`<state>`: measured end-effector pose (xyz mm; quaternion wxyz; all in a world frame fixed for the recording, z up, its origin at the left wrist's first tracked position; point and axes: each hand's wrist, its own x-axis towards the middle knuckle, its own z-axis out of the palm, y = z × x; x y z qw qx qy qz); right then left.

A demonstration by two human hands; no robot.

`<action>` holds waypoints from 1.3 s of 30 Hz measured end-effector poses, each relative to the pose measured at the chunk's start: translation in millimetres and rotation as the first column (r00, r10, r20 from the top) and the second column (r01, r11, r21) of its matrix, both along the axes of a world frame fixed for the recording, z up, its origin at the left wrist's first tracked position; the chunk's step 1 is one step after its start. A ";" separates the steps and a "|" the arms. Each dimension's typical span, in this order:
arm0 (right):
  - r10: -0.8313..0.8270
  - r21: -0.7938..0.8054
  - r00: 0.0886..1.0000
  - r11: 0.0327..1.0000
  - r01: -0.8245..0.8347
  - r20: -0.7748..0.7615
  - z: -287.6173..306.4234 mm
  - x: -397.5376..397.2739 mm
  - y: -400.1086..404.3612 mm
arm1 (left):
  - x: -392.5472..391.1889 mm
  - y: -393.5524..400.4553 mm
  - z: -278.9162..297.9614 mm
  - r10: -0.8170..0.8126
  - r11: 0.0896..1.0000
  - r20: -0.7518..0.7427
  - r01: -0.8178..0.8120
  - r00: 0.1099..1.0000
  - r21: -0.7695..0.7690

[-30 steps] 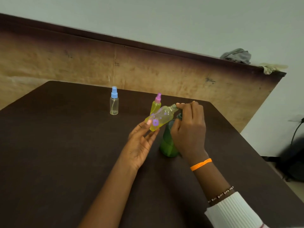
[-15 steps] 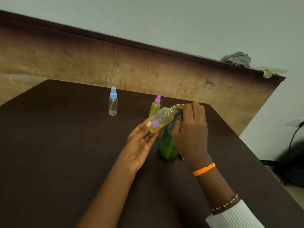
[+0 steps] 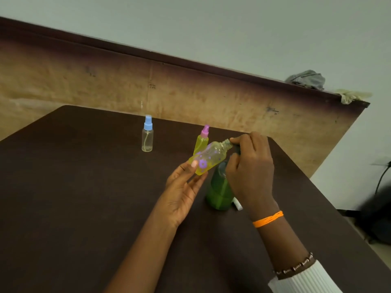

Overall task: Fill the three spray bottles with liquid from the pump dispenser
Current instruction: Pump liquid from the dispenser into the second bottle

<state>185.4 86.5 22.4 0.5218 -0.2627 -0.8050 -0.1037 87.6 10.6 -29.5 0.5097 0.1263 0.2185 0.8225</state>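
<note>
One cam only, head-worn, so no 2nd view and no overlap to report. It looks fwd and down over a dark table (image 3: 74,197), horizon tilted (far edge climbs toward the left). Near field: both forearms enter from the bottom edge, left hand (image 3: 182,191) and right hand (image 3: 251,168) sit about mid-frame, close to the lens. Far field: wooden board (image 3: 105,85) behind the table, pale wall above it. Wide-angle, so the edges bend a bit. Right side shows floor past the table's edge.
</note>
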 end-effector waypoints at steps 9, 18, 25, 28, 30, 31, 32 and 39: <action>-0.033 -0.037 0.995 0.999 0.029 -0.098 -23.5 -8.0 0.2 | -3.3 0.7 -3.2 0.014 1.000 0.013 -0.014 1.000 -0.006; 0.015 -0.171 1.000 0.985 -0.012 0.014 12.0 2.7 -10.2 | -1.7 1.1 -1.6 0.004 1.000 -0.001 -0.004 1.000 0.004; -0.007 -0.041 0.999 0.999 0.006 -0.041 -16.2 -2.6 0.1 | -1.6 0.1 -1.9 0.002 1.000 0.012 -0.002 1.000 -0.003; 0.008 -0.030 1.000 1.000 -0.007 0.022 2.0 2.6 -1.1 | 0.0 -0.4 -0.8 -0.003 1.000 0.015 0.003 1.000 -0.001; 0.012 -0.077 0.999 0.997 -0.008 0.050 13.5 4.7 -2.7 | 0.2 0.1 -0.7 0.001 1.000 0.006 -0.001 1.000 0.005; 0.010 -0.108 0.999 0.994 -0.005 0.051 16.4 5.1 -2.9 | 0.1 0.6 -1.1 0.003 1.000 0.000 -0.003 1.000 0.004; 0.010 -0.125 0.999 0.992 -0.005 0.039 15.9 5.0 -2.5 | -0.2 1.0 -1.4 0.006 1.000 0.001 -0.006 1.000 0.003; -0.004 -0.018 0.998 1.000 0.002 -0.070 -12.9 -5.7 4.9 | -1.7 0.9 -4.2 0.005 1.000 0.006 -0.005 1.000 -0.004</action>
